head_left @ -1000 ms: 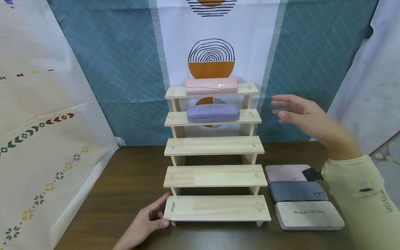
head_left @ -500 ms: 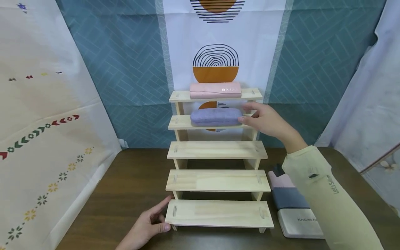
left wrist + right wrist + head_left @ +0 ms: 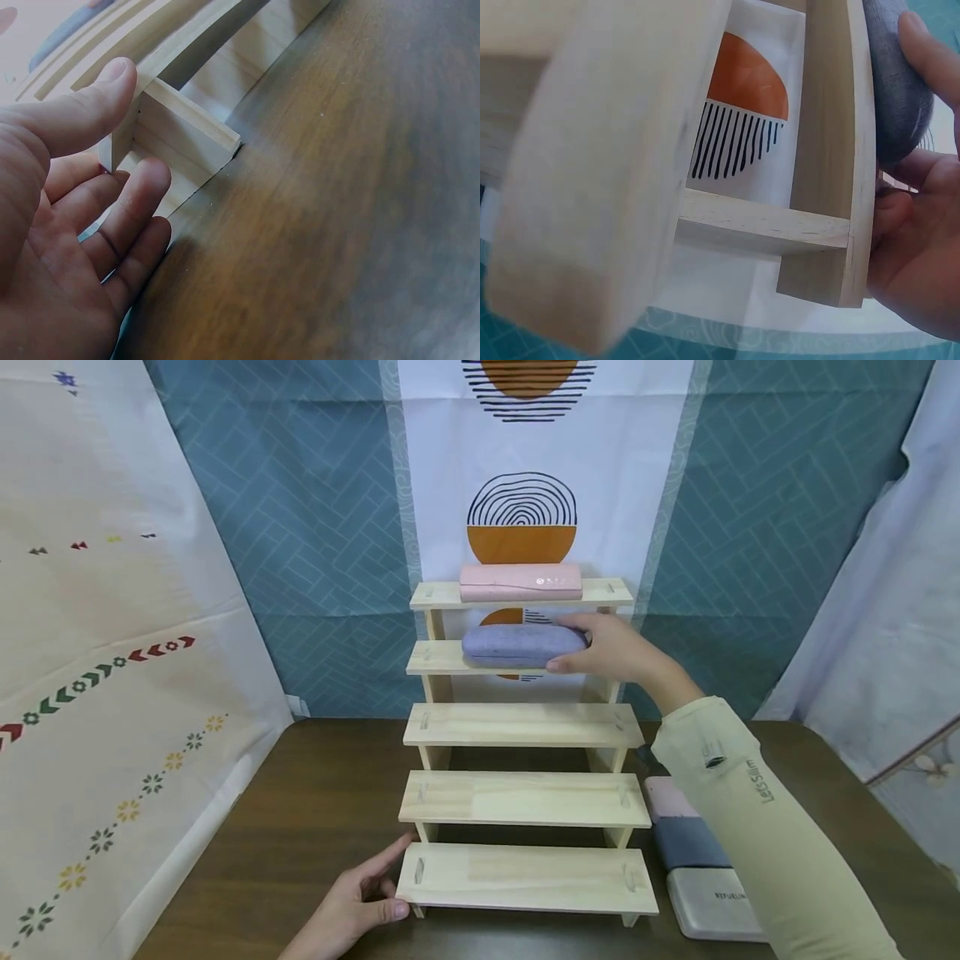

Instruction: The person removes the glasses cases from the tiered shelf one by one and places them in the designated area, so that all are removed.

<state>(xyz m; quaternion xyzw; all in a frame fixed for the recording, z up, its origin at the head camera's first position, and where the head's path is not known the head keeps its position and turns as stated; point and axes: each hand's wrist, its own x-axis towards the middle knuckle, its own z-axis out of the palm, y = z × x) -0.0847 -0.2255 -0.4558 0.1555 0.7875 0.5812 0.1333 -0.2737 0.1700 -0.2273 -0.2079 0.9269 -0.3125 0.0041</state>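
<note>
A five-step pale wooden display stand (image 3: 525,724) stands on the table. On its second step from the top lies a purple-blue fabric glasses case (image 3: 517,645). My right hand (image 3: 618,653) grips this case by its right end, thumb in front and fingers behind. In the right wrist view the thumb presses the grey-looking side of the case (image 3: 898,82). My left hand (image 3: 347,897) holds the left end of the lowest step. In the left wrist view its thumb lies along the board's edge, with curled fingers beside the leg.
A pink glasses case (image 3: 521,582) lies on the top step. Right of the stand, a light pink case (image 3: 667,797), a dark blue case (image 3: 686,842) and a silver case (image 3: 708,906) lie in a row, partly hidden by my right sleeve (image 3: 757,810). Patterned cloths hang behind.
My right hand has moved left from beside the stand to the purple-blue case and now grips its end. The left hand stays at the lowest step. The head view has shifted slightly.
</note>
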